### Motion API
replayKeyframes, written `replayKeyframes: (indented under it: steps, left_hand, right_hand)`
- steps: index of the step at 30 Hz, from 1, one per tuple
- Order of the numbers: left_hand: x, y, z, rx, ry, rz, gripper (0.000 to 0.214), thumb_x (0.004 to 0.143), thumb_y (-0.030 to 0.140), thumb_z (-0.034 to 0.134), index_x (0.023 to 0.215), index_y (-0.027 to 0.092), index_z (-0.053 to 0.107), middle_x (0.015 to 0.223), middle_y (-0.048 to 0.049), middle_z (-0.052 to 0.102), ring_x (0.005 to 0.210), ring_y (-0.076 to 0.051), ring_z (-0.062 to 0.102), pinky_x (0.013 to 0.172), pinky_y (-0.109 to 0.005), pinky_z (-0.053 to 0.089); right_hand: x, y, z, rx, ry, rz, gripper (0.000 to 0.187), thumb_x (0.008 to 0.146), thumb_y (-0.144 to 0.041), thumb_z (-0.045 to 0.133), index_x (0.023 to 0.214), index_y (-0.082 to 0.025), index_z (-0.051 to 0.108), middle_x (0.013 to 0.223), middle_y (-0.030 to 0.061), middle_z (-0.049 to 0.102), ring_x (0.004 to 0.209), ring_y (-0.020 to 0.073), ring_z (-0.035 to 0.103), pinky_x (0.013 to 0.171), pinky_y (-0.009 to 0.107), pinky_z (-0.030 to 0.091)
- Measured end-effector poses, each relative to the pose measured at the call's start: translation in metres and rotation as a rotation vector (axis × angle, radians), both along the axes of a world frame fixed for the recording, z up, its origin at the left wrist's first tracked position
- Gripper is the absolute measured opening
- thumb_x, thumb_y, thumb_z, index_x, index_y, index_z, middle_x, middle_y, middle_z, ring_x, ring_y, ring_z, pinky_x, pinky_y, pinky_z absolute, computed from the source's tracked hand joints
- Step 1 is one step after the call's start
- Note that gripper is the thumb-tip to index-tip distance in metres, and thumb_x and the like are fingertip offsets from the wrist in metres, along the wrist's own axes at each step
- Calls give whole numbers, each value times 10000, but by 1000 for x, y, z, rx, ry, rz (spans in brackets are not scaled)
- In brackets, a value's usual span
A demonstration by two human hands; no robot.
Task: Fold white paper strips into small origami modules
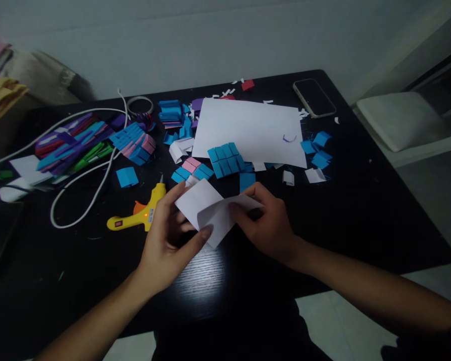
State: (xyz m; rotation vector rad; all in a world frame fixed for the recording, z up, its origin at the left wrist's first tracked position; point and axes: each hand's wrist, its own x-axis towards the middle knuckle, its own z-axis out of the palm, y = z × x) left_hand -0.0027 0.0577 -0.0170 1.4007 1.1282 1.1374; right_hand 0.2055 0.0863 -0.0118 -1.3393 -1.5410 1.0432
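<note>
Both of my hands hold one folded white paper [210, 208] just above the black table [361, 215]. My left hand [169, 240] pinches its left side, thumb on top of the lower corner. My right hand [266, 223] grips the right flap, fingers curled over it. Just behind the paper lie small folded blue squares [227, 159] and a pink one [191, 164]. A yellow glue gun [137, 215] lies left of my left hand, its light glowing.
A large white sheet [248, 130] lies in the middle of the table, a phone [314, 98] at the far right corner. Coloured paper strips [71, 143], a white cable [93, 188] and a tape roll [140, 104] crowd the left. A white cushion [398, 118] sits beyond the right edge.
</note>
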Motion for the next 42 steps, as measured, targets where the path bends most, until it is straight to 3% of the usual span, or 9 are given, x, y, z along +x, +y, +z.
replayKeyframes:
  steps: [4, 9, 15, 20, 26, 30, 35, 42]
  left_hand:
    - [2, 2, 3, 22, -7, 61, 697, 848, 180, 778, 1447, 348, 464, 1532, -109, 501, 1214, -279, 684, 809, -340, 684]
    - [1, 5, 7, -21, -78, 119, 682, 814, 138, 796, 1398, 352, 514, 1488, -76, 534, 1199, -226, 686, 858, -304, 665]
    - [-4, 11, 5, -148, -165, 169, 617, 809, 168, 798, 1359, 304, 554, 1346, -72, 634, 1071, -195, 721, 848, -299, 647]
    - [-6, 12, 3, -342, -201, 76, 626, 847, 238, 775, 1415, 258, 512, 1189, -83, 738, 1076, -241, 734, 865, -352, 644]
    - [-1, 11, 8, -297, -188, 75, 845, 836, 227, 786, 1539, 310, 325, 920, -30, 784, 731, -190, 760, 706, -340, 647]
    - [-1, 14, 9, -320, -182, 128, 764, 812, 231, 802, 1449, 284, 384, 858, -20, 771, 723, -204, 765, 674, -340, 635]
    - [-3, 16, 5, -315, -186, 151, 528, 834, 228, 783, 1254, 249, 465, 759, 21, 734, 588, -133, 700, 584, -241, 577]
    - [-5, 14, 5, -285, -146, 125, 411, 834, 212, 759, 1147, 217, 494, 879, -9, 709, 652, -124, 655, 515, -217, 587]
  right_hand:
    - [-1, -1, -1, -104, 90, 51, 151, 866, -254, 693, 977, -249, 591, 721, -25, 708, 611, 171, 688, 550, 290, 531]
    - [-1, -2, -1, -92, 78, 124, 174, 899, -232, 663, 1070, -257, 641, 852, -6, 765, 725, 180, 731, 626, 306, 571]
    - [-1, -2, -1, -95, 83, 143, 80, 919, -250, 646, 996, -250, 668, 912, -1, 749, 805, 183, 723, 663, 301, 582]
    - [-2, -2, -1, -147, 138, 123, 95, 926, -295, 658, 1002, -238, 670, 944, 19, 746, 815, 189, 719, 661, 304, 596]
    - [-2, -2, -3, -186, 197, 162, 114, 928, -309, 682, 1021, -246, 665, 993, 27, 742, 939, 209, 734, 776, 338, 629]
    - [-1, -3, -1, -220, 226, 216, 330, 876, -264, 747, 1181, -261, 622, 1159, 54, 713, 1028, 229, 728, 834, 374, 645]
    - [0, -6, 5, -207, 224, 311, 690, 831, -216, 786, 1439, -291, 468, 1486, 106, 533, 1240, 264, 635, 989, 442, 614]
    - [6, -6, 1, -22, 219, 325, 657, 895, -288, 746, 1485, -315, 460, 1498, 82, 519, 1356, 284, 540, 1075, 469, 542]
